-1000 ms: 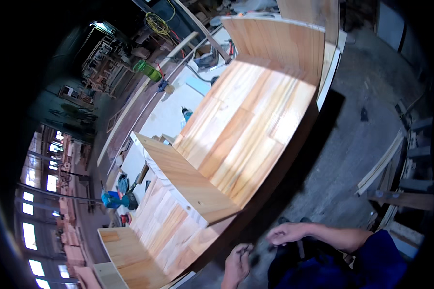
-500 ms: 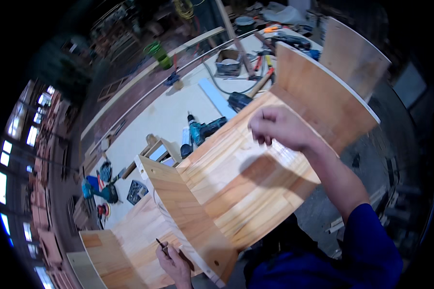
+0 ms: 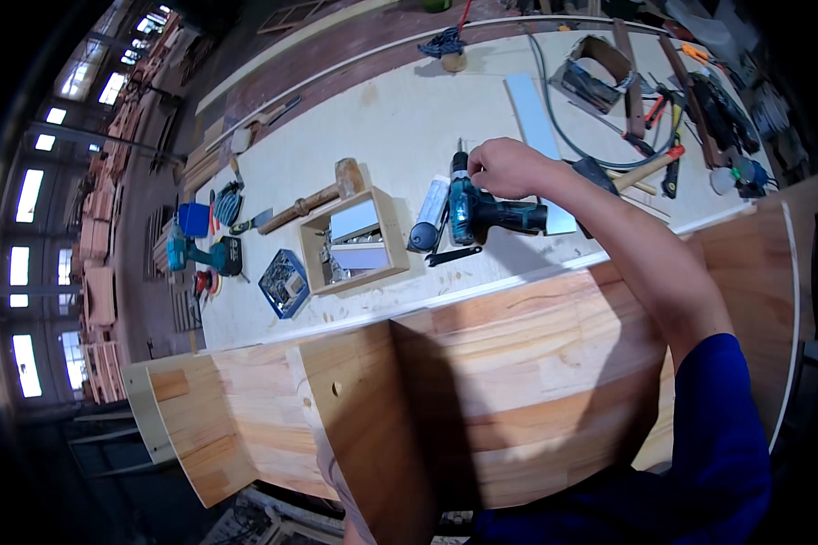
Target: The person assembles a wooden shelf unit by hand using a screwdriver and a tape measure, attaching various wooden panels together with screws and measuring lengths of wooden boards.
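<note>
My right hand (image 3: 511, 169) is closed, fingers curled down beside the chuck of a teal and black cordless drill (image 3: 464, 211) lying on the white worktable (image 3: 373, 118). Whether the fingertips touch the drill or pinch something small is hidden. Beneath my right arm stretches a wooden piece with a long striped board (image 3: 527, 363) and upright cross panels. Of my left hand, only a bit of skin (image 3: 353, 534) shows at the bottom edge, beside the upright panel (image 3: 359, 400) with a round hole; its fingers are hidden.
Near the drill lie a white tube (image 3: 433, 204), a wooden box (image 3: 395, 245) of hardware, a mallet (image 3: 314, 202) and a blue tray (image 3: 284, 283) of small parts. A second teal drill (image 3: 204, 257) lies left. A hammer (image 3: 641, 171), a hose and a torn box (image 3: 600, 68) sit right.
My right hand has moved from above the wooden board out to the drill on the table. My left hand, which held a thin dark bit, has dropped mostly out of sight. The view has turned.
</note>
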A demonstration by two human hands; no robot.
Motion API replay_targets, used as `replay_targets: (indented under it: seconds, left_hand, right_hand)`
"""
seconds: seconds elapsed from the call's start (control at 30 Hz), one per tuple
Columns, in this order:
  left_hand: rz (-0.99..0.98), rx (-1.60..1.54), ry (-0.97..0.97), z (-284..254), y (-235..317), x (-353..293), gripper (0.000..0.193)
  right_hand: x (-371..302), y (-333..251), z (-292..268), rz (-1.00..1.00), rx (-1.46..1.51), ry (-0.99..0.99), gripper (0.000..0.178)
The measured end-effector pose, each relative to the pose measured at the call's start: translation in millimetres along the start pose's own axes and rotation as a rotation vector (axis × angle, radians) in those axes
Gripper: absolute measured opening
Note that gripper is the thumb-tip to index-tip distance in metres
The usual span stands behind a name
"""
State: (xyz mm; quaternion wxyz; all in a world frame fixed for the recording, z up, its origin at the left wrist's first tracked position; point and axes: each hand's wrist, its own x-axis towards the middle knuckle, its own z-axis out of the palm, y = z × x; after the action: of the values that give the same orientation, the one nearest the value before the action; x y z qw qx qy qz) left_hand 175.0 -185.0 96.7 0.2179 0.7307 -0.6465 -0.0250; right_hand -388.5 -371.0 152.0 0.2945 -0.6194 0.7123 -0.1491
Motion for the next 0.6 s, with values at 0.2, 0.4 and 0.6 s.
replay_targets:
  seconds: [0.2,0.4,0.6]
  left_hand:
    - [-0.003,0.168,-0.109,-12,-39,-14,0.036]
    - [0.355,0.045,-0.201,-48,71,31,0.029]
    - [0.358,-0.064,-0.196,-43,75,33,0.012]
  right_hand:
    - [36,-4,37,-0.028,-0.152,-0.199,0.024]
    - [28,-25,50,-0.095,-0.153,-0.244,0.023]
    - [22,-46,39,-0.178,0.049,-0.15,0.024]
